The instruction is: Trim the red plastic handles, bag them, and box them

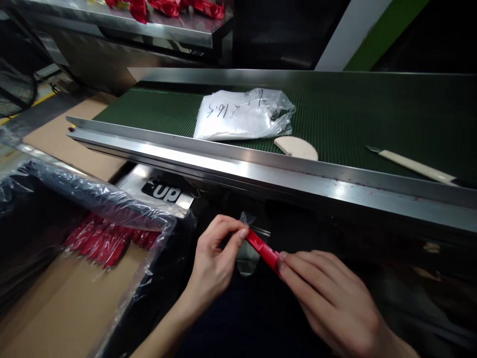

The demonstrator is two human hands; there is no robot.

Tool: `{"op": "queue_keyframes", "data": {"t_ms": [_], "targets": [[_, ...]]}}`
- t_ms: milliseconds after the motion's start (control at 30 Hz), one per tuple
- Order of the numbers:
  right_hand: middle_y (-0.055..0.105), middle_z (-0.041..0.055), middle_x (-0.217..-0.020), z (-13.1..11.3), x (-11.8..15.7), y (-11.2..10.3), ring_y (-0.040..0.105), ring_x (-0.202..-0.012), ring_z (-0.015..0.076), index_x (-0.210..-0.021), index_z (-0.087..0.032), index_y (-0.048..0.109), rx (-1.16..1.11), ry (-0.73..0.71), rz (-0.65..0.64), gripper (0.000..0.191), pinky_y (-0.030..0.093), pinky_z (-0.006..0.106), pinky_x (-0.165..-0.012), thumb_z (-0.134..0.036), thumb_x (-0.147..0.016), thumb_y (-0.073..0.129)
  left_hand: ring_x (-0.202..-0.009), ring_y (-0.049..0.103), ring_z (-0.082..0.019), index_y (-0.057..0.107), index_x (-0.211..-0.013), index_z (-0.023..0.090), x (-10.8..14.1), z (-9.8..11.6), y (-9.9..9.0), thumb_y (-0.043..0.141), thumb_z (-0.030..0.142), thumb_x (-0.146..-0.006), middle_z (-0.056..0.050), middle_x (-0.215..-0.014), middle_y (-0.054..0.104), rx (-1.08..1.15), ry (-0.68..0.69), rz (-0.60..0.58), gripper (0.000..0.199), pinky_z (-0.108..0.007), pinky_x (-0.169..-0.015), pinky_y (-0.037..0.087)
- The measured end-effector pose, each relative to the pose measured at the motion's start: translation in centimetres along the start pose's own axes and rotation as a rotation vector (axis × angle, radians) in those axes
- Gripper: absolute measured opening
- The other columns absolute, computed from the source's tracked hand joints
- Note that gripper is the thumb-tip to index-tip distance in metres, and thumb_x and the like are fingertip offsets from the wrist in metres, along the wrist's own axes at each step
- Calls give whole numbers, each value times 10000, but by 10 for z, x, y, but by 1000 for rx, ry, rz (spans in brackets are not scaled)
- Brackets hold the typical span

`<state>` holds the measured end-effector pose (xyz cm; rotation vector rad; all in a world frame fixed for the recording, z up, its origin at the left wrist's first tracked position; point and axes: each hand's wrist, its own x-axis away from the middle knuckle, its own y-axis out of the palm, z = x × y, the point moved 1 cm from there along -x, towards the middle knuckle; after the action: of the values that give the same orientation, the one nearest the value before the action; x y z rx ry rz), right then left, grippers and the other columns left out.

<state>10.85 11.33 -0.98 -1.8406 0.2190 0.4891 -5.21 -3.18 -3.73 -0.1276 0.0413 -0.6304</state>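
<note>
A narrow red part [263, 248] with a clear plastic wrapping end [247, 218] is held in front of the conveyor's near edge. My left hand [218, 253] pinches its upper left end between thumb and index finger. At the lower right end, my right hand [328, 293] grips it with thumb and fingers pressed together. The part slants down to the right between the two hands. To the left, a lined box [160, 238] holds several wrapped red parts [100, 241] on cardboard.
Beyond my hands runs a green conveyor [335, 119] with a metal rail [238, 169]. On it lie a marked plastic bag [238, 115], a pale curved piece [297, 147] and a knife [413, 164]. More red parts [166, 7] rest on a metal table behind.
</note>
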Motion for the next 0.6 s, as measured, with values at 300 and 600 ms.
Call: {"op": "queue_keyframes", "data": {"t_ms": [300, 600], "targets": [[743, 12, -784, -27, -4, 42, 719, -646, 133, -992, -181, 682, -302, 870, 470, 107, 576, 174, -593, -209, -904, 629, -905, 621, -189, 688, -963, 215, 28, -18, 13, 565, 182, -947, -51, -974, 657, -43, 86, 89, 128, -289, -820, 480], [645, 113, -1170, -2, -5, 40, 594, -1148, 249, -1156, -209, 680, -260, 181, 89, 400, 576, 407, -895, 0, -833, 571, -812, 569, -167, 667, -961, 204, 28, -17, -4, 509, 170, -960, -59, -921, 570, -120, 132, 41, 161, -282, -734, 473]]}}
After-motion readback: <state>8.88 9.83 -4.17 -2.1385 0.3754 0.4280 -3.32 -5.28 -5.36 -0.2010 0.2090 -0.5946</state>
